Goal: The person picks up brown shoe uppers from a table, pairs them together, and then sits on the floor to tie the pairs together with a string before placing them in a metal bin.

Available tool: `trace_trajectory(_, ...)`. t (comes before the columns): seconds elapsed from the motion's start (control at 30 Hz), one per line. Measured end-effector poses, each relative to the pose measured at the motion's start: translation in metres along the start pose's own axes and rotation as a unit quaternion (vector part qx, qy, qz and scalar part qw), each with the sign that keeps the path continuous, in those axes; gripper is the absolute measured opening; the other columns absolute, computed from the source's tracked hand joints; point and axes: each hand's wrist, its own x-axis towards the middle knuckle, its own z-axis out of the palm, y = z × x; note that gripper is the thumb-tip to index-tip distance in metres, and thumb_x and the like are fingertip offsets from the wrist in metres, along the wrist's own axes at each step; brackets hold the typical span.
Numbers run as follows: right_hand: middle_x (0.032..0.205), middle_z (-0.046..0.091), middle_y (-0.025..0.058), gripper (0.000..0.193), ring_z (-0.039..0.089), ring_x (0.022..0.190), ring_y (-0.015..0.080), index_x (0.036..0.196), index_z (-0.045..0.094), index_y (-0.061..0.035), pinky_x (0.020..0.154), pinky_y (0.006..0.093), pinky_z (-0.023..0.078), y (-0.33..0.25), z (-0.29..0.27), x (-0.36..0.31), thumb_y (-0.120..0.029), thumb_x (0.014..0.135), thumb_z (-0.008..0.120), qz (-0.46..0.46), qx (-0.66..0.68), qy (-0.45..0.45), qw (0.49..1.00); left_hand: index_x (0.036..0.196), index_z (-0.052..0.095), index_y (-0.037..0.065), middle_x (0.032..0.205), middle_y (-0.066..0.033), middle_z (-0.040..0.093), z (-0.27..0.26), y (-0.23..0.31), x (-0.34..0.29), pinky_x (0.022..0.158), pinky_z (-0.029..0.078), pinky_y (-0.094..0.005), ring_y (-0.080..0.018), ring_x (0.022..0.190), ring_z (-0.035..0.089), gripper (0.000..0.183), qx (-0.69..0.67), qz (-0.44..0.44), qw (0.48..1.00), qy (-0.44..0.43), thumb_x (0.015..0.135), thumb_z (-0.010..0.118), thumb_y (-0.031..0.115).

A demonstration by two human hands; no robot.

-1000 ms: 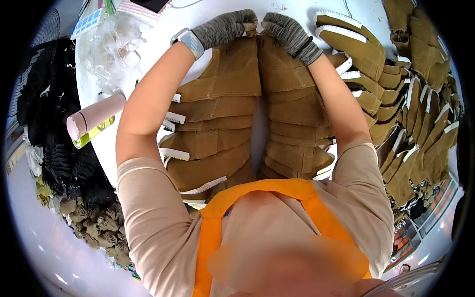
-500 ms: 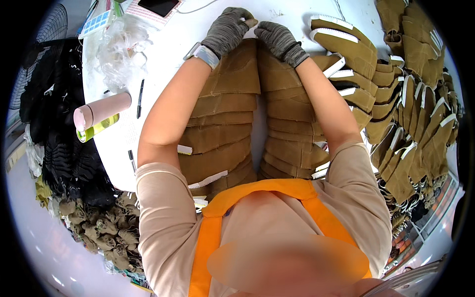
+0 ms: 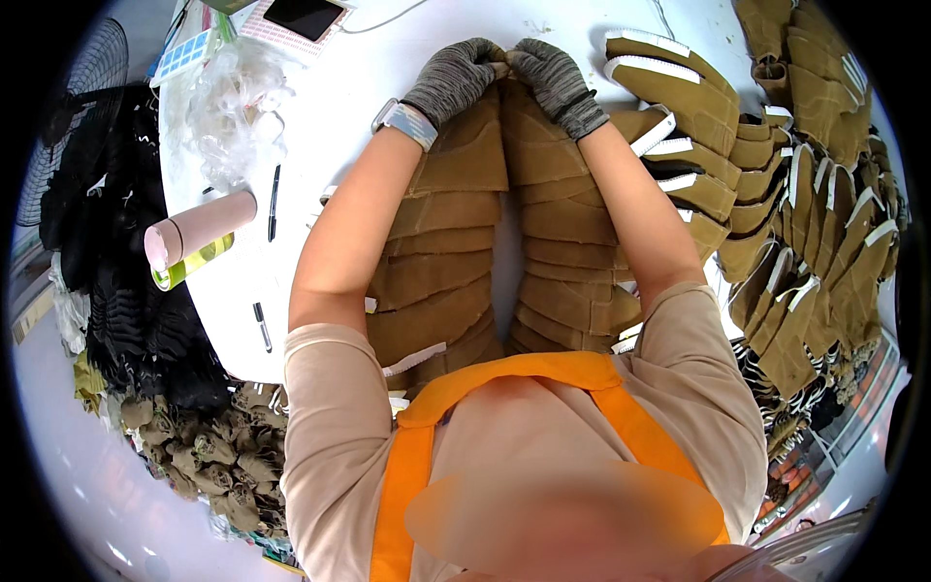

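My left hand (image 3: 456, 82), in a grey knit glove with bare fingertips, is closed at the far end of the left row of brown suede-like cut pieces (image 3: 441, 218). Beside it my right hand (image 3: 553, 82), gloved likewise, is closed over the far end of the right row of brown pieces (image 3: 567, 218). The fingertips of both hands meet where the rows come together. Whatever lies between them is too small or hidden to name. The pieces overlap like shingles, and some have white edging strips.
More brown pieces with white strips (image 3: 669, 87) are heaped to the right. On the white table (image 3: 320, 107) at left lie a pink bottle (image 3: 208, 223), a pen (image 3: 274, 202), a marker (image 3: 262, 328), clear plastic bags (image 3: 233, 107) and a phone (image 3: 304, 16). Black pieces (image 3: 116, 301) hang beyond its left edge.
My left hand has come down slightly toward me and my right hand has shifted a little. Their fingertips, apart before, now touch. My left forearm has moved to the right, uncovering the marker.
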Motion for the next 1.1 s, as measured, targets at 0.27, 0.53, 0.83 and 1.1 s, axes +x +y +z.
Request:
trace_trajectory(0.27, 0.094, 0.065, 0.0046, 0.020, 0.057, 0.084, 0.0136, 0.099, 0.064, -0.0062, 0.079, 0.0267, 0.046, 0.018, -0.002, 0.018, -0.023, 0.089, 0.059, 0.236, 0.381, -0.039, 0.893, 0.102, 0.069, 0.009, 0.092, -0.0086, 0.069, -0.016, 0.009, 0.009, 0.083, 0.048, -0.0323, -0.0194, 0.087, 0.063, 0.031, 0.020, -0.034, 0.998, -0.050, 0.079, 0.071, 0.029)
trace_trajectory(0.53, 0.080, 0.063, 0.0057, 0.012, 0.061, 0.082, 0.0200, 0.087, 0.063, -0.0104, 0.071, 0.0328, 0.047, -0.010, -0.002, 0.050, -0.017, 0.077, 0.067, -0.059, 0.097, 0.052, 0.992, 0.105, 0.067, 0.006, 0.092, -0.0098, 0.068, -0.002, 0.003, -0.009, 0.083, 0.047, -0.0315, -0.0187, 0.088, 0.062, 0.031, 0.003, -0.006, 1.000, 0.022, 0.085, 0.065, 0.030)
trace_trajectory(0.83, 0.096, 0.070, 0.0066, 0.033, 0.064, 0.086, 0.0212, 0.104, 0.070, -0.0120, 0.080, 0.0292, 0.049, -0.054, -0.045, 0.031, -0.036, 0.082, 0.067, 0.366, 0.107, -0.182, 0.906, 0.097, 0.067, 0.001, 0.090, -0.0109, 0.068, 0.007, -0.017, -0.004, 0.081, 0.048, -0.0325, -0.0203, 0.086, 0.062, 0.030, -0.066, 0.012, 0.994, 0.085, 0.091, 0.055, 0.027)
trace_trajectory(1.1, 0.095, 0.070, 0.0059, 0.029, 0.065, 0.083, 0.0193, 0.101, 0.069, -0.0121, 0.078, 0.0307, 0.050, -0.034, -0.026, 0.012, -0.030, 0.079, 0.070, 0.387, 0.229, -0.089, 0.889, 0.134, 0.037, 0.004, 0.089, -0.0090, 0.067, -0.005, -0.008, -0.015, 0.079, 0.050, -0.0268, -0.0154, 0.086, 0.063, 0.061, -0.181, 0.013, 0.983, 0.012, 0.081, 0.069, 0.008)
